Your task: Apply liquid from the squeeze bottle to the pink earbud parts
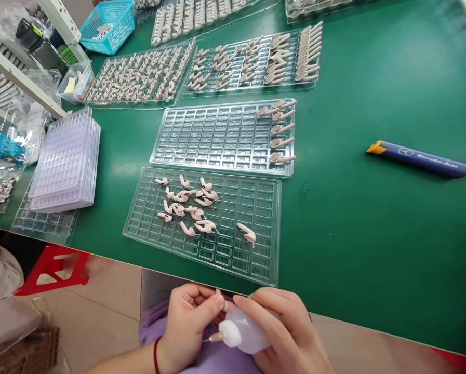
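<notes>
My right hand [283,327] is wrapped round a small white squeeze bottle [244,332], its needle tip pointing left. My left hand [188,322] is closed in a pinch beside the bottle's tip, holding a tiny pale piece I cannot make out. Both hands hover below the table edge, over my lap. Just beyond them lies a clear compartment tray [252,259] with several loose pink plastic parts [189,205] scattered on it. Behind it a second clear tray [201,140] holds a column of pink parts [281,130] at its right end.
More trays filled with pink parts [252,59] line the back of the green table [373,208]. A stack of clear trays [63,161] sits at left, a blue basket [110,23] far left, and a blue-and-yellow tube [420,158] at right. A red stool [51,267] stands below.
</notes>
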Tool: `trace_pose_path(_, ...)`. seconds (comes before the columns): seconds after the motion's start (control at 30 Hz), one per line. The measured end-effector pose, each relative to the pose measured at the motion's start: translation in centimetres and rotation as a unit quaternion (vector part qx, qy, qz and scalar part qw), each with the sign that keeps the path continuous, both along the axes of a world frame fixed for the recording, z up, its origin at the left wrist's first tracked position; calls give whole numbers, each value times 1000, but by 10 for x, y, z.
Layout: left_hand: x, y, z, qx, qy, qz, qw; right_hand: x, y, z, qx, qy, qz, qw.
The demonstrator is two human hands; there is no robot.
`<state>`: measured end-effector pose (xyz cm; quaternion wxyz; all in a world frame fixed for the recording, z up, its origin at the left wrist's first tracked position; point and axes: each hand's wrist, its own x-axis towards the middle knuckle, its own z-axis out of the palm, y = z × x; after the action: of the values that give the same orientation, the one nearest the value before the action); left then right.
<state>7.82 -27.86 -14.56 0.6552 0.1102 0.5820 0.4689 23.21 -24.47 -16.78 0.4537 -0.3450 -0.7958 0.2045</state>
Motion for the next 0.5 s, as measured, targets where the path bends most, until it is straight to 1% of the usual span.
trace_pose_path(0.13, -2, 0, -1, 10, -2, 9, 1000, -1, 0, 0, 13, -8, -12, 1000)
trace_pose_path(0.17, -3, 0, 0, 10, 1, 1, 1000, -1, 1, 1, 15, -9, -9, 1000)
trace_pose_path(0.23, -8, 0, 5, 5, 23, -37, 999, 1, 4, 4, 10, -7, 5, 1000)
trace_pose_path(0.27, -11, 0, 9, 9, 52, -64, 997, 2, 5, 5, 4, -1, 15, 1000)
trace_pose_path(0.3, -14, -1, 13, 26, 101, -94, 990, 4, 6, 7, -4, 7, 25, 1000)
trace_pose_path(0.33, -17, 0, 18, 62, 167, -123, 976, 7, 7, 10, -13, 13, 32, 999)
trace_pose_path(0.37, -21, 0, 23, 117, 242, -148, 952, 10, 8, 12, -18, 20, 32, 999)
trace_pose_path(0.4, -24, 1, 27, 183, 316, -170, 915, 14, 10, 14, -22, 22, 28, 999)
trace_pose_path(0.47, -29, 4, 35, 310, 432, -200, 823, 22, 12, 19, -20, 16, -1, 1000)
trace_pose_path(0.5, -31, 7, 38, 356, 471, -210, 779, 26, 14, 21, -17, 10, -23, 1000)
